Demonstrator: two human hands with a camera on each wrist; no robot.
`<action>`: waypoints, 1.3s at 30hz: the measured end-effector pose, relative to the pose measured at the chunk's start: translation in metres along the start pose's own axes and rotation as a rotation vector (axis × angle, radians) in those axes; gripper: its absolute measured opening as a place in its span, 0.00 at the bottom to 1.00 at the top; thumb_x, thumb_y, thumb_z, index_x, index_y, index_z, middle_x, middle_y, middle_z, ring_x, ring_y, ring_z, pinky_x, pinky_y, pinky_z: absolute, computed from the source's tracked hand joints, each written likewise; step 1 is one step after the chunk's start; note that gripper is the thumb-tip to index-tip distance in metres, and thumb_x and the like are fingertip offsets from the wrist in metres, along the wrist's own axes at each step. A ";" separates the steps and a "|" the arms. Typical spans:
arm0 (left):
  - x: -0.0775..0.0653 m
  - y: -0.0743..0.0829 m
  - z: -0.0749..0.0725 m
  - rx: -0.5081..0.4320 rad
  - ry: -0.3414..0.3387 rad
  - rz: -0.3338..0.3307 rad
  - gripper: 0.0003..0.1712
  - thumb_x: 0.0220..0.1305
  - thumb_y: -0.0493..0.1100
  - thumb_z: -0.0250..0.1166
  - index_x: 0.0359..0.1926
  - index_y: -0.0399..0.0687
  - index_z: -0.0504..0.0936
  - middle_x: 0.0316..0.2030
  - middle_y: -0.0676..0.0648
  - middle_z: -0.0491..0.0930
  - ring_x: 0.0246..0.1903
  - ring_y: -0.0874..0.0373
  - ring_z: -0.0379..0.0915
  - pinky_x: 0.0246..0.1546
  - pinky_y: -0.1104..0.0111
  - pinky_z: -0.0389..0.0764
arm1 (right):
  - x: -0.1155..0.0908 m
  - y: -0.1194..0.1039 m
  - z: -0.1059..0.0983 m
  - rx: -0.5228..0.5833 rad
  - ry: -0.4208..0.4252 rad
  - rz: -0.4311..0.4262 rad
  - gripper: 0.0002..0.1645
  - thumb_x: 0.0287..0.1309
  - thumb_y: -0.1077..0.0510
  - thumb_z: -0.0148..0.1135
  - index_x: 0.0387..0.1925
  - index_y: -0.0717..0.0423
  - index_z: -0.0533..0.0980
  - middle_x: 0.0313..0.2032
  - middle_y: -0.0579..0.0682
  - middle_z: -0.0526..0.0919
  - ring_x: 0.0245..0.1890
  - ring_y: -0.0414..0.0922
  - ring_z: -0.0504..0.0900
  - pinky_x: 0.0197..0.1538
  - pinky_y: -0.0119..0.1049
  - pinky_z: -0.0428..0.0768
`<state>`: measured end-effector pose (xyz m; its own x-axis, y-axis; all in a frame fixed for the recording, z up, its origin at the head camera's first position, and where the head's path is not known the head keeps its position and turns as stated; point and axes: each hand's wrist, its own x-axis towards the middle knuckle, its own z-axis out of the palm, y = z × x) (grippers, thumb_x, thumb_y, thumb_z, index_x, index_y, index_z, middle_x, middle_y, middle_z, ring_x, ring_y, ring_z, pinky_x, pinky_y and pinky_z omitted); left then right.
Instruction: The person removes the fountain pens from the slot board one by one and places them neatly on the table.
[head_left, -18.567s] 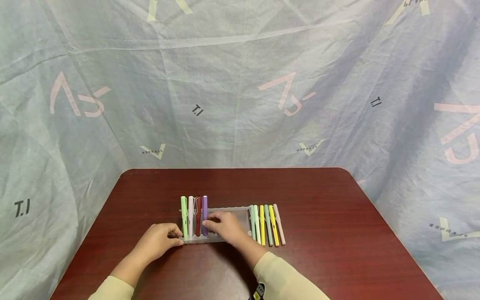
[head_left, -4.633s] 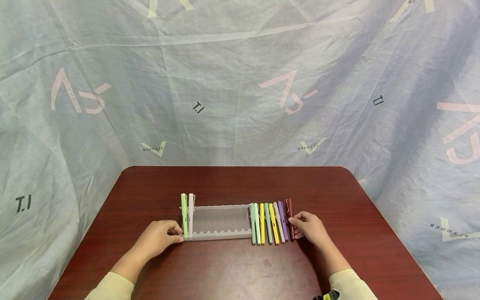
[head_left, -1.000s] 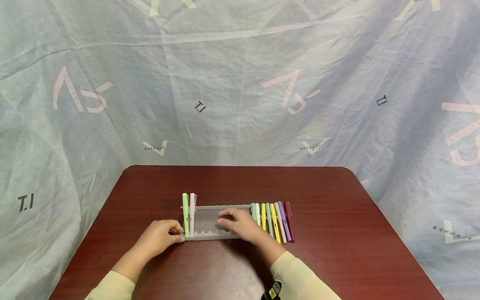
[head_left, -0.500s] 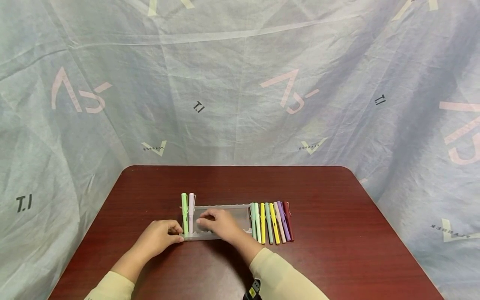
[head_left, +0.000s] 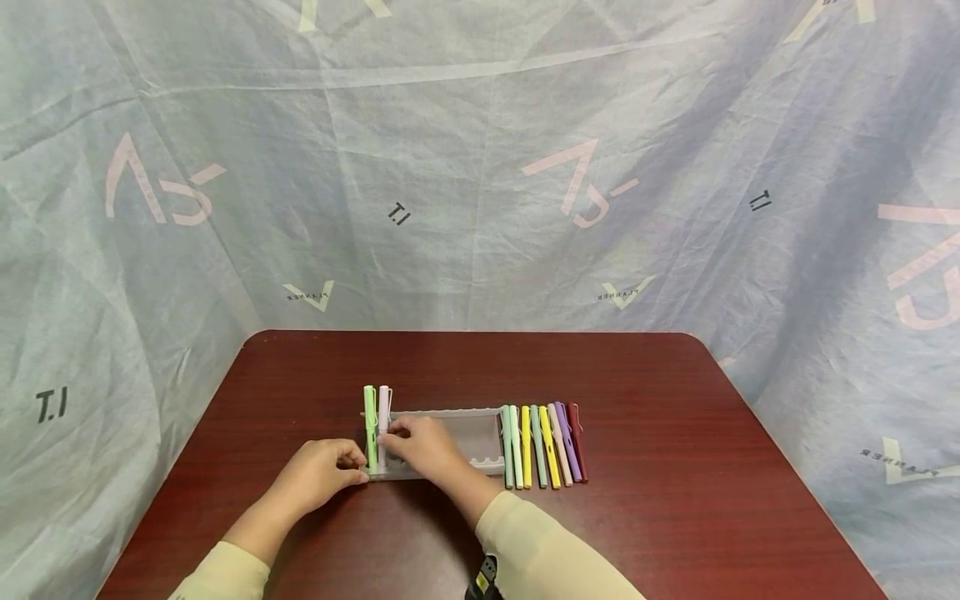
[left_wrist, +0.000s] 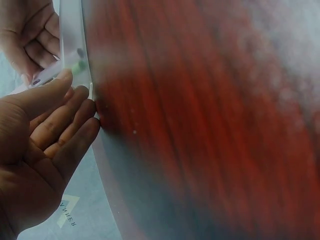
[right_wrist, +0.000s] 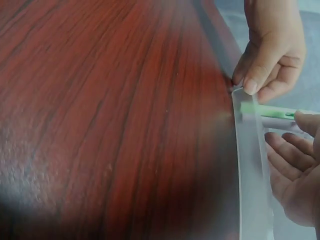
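A clear plastic pen tray (head_left: 487, 465) with notched long edges lies on the table. Across its left end rest a light green pen (head_left: 370, 417) and a pale pink pen (head_left: 384, 402), side by side. My left hand (head_left: 318, 471) holds the tray's near left corner, its thumb pressed on the rim in the right wrist view. My right hand (head_left: 426, 446) reaches over the tray and pinches the pale pink pen between thumb and fingers, covering part of the tray's front edge. In the left wrist view the pale pink pen (left_wrist: 47, 75) shows beside the right hand's fingers.
Just right of the tray several pens lie in a row on the dark red wooden table (head_left: 675, 500): green ones, yellow pens (head_left: 551, 450), a beige one, a purple pen (head_left: 567, 442) and a dark red pen (head_left: 577, 442) outermost. Grey printed cloth (head_left: 465, 167) hangs behind.
The purple and dark red pens have gone from the tray to the row's right end. Lately my right hand has moved left over the tray to the pale pink pen. My left hand has stayed.
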<state>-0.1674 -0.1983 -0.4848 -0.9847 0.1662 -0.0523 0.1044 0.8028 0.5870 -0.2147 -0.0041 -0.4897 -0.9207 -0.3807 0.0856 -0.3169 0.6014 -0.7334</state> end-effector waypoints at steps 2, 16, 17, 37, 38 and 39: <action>0.000 0.000 0.000 0.001 0.003 0.002 0.07 0.53 0.44 0.75 0.31 0.59 0.84 0.30 0.59 0.83 0.32 0.65 0.77 0.37 0.63 0.79 | 0.001 0.000 0.002 0.020 -0.001 0.009 0.12 0.59 0.45 0.67 0.34 0.48 0.85 0.25 0.37 0.82 0.23 0.29 0.74 0.30 0.25 0.73; -0.001 0.002 -0.001 0.003 0.010 0.008 0.07 0.53 0.43 0.75 0.31 0.59 0.84 0.29 0.59 0.83 0.32 0.65 0.77 0.37 0.64 0.78 | -0.002 -0.006 0.001 0.141 0.026 0.018 0.08 0.61 0.52 0.66 0.34 0.52 0.82 0.20 0.38 0.80 0.19 0.29 0.74 0.23 0.25 0.72; -0.001 0.001 -0.001 0.003 0.012 0.009 0.07 0.53 0.43 0.75 0.31 0.59 0.84 0.30 0.59 0.83 0.32 0.65 0.77 0.37 0.64 0.78 | -0.002 -0.007 0.000 0.155 0.032 0.014 0.08 0.61 0.52 0.66 0.34 0.52 0.82 0.21 0.39 0.80 0.19 0.29 0.74 0.24 0.25 0.72; 0.000 -0.003 0.002 -0.006 0.029 0.023 0.08 0.51 0.43 0.76 0.30 0.59 0.83 0.29 0.59 0.82 0.32 0.65 0.77 0.37 0.64 0.78 | -0.013 0.005 -0.014 0.515 -0.036 0.059 0.09 0.59 0.62 0.67 0.39 0.61 0.77 0.34 0.59 0.86 0.32 0.56 0.86 0.37 0.50 0.85; 0.000 -0.002 0.002 -0.008 0.028 0.020 0.08 0.51 0.43 0.76 0.30 0.59 0.83 0.29 0.59 0.82 0.32 0.65 0.77 0.37 0.64 0.78 | -0.014 0.007 -0.014 0.525 -0.035 0.060 0.10 0.59 0.62 0.67 0.39 0.62 0.77 0.34 0.60 0.86 0.32 0.58 0.86 0.37 0.50 0.85; 0.000 -0.002 0.002 -0.007 0.028 0.019 0.08 0.52 0.43 0.76 0.30 0.59 0.83 0.29 0.59 0.83 0.33 0.65 0.77 0.37 0.64 0.78 | -0.014 0.009 -0.015 0.531 -0.038 0.061 0.10 0.58 0.62 0.68 0.39 0.62 0.77 0.34 0.60 0.86 0.32 0.58 0.86 0.37 0.50 0.85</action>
<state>-0.1673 -0.1989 -0.4881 -0.9861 0.1649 -0.0188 0.1217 0.7956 0.5934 -0.2081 0.0166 -0.4872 -0.9218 -0.3873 0.0150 -0.0952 0.1889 -0.9774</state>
